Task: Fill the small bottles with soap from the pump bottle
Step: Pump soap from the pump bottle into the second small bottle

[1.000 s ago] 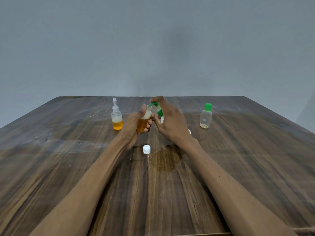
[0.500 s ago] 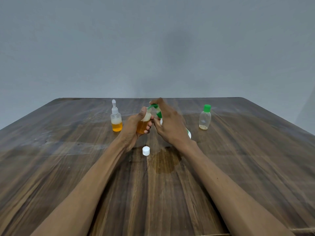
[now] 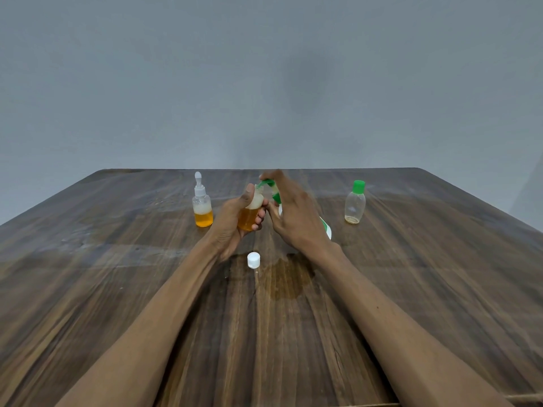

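Observation:
My left hand [image 3: 232, 221] grips a small open bottle [image 3: 249, 214] partly filled with amber soap and foam, held above the table. My right hand [image 3: 296, 212] lies over the green pump head [image 3: 269, 183] of the white pump bottle [image 3: 326, 229], most of which it hides; the nozzle sits at the small bottle's mouth. The small bottle's white cap [image 3: 253, 259] lies on the table just in front of my hands. A dropper-top bottle [image 3: 202, 205] with amber soap stands to the left. A nearly empty bottle with a green cap [image 3: 355, 204] stands to the right.
A dark wooden table [image 3: 117, 289] carries everything, with a wet-looking stain [image 3: 286, 282] between my forearms. A plain grey wall rises behind the far edge.
My right hand and the pump head shifted only slightly over the small bottle; the view moved a little. The other bottles and the cap stayed put.

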